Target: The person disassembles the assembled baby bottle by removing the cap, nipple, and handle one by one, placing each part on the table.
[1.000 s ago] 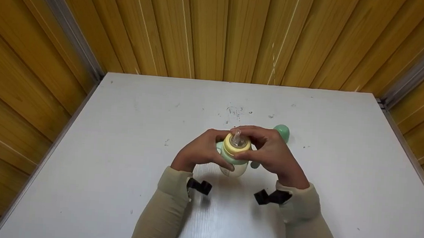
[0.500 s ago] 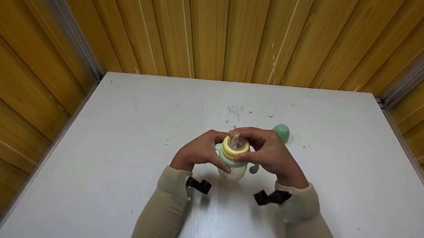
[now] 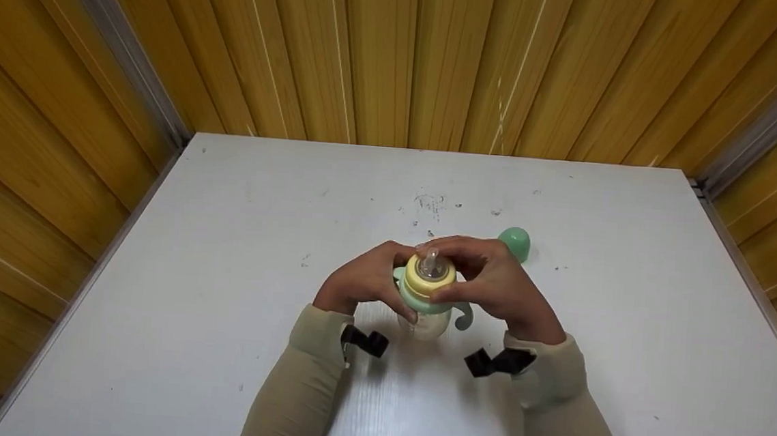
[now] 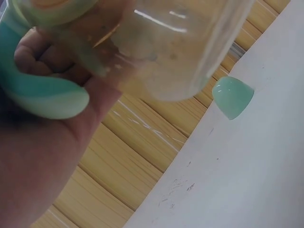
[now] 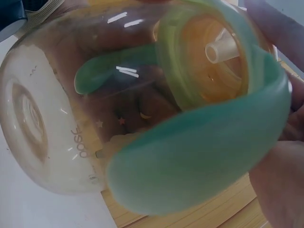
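A: Where is the baby bottle [image 3: 429, 327]?

B: Between the person's two hands, around the middle of a white table [image 3: 259, 202], clear teat [image 3: 431, 256] upward. I cannot tell whether its base touches the tabletop.

A: How is it held?

B: The left hand [image 3: 371, 275] curls round it at the green handle ring [image 3: 434, 308], thumb in front. The right hand [image 3: 493, 280] pinches the yellow collar [image 3: 417, 283], thumb near, fingers behind.

A: Which step is this?

B: Probably working the collar; tightening or loosening, I cannot tell. The next move seems to call for a steady left hand while the right turns. The green cap [image 3: 515, 242] sits on the table, just beyond the right hand.
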A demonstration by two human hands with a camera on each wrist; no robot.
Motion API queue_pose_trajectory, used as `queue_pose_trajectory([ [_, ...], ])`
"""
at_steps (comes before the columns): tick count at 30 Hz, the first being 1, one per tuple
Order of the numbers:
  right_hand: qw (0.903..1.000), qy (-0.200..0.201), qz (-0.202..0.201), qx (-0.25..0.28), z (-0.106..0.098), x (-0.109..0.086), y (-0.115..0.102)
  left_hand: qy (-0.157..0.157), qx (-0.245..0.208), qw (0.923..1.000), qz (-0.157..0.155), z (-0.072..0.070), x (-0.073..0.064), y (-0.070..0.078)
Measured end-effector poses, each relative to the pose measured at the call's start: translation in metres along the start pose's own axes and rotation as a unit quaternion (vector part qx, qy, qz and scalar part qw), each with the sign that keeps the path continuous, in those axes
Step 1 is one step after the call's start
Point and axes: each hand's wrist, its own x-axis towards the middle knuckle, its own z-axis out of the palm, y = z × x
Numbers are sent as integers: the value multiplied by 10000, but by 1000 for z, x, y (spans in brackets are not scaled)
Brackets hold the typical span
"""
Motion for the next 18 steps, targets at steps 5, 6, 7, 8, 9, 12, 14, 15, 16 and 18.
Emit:
queue_pose_trajectory([
  [5, 9997, -114, -186, 142, 0, 0, 1, -134, -69, 9999, 38, 0, 0, 0],
  [6, 9996, -127, -195, 144, 0, 0, 1, -182, -93, 9998, 55, 0, 0, 0],
  [7, 9996, -142, -208, 152, 0, 0, 1, -221, -110, 9997, 69, 0, 0, -1],
  [8, 9995, -162, -220, 164, 0, 0, 1, -259, -129, 9995, 89, -1, 0, -1],
  [9, 9994, -191, -240, 185, 0, 0, 1, -301, -140, 9994, 112, -1, 0, -1],
  [12, 9988, -266, -309, 280, 0, 0, 2, -406, -229, 9988, 166, -1, 0, -2],
  [14, 9977, -354, -408, 400, 1, 1, 3, -440, -309, 9984, 173, -1, -1, -2],
  [15, 9971, -395, -452, 466, 1, 1, 3, -453, -346, 9982, 172, -1, -1, -3],
  [16, 9964, -435, -497, 539, 1, 2, 4, -477, -404, 9979, 174, -1, -1, -3],
  [18, 9947, -520, -587, 665, 1, 2, 5, -524, -512, 9972, 173, -1, -1, -3],
])
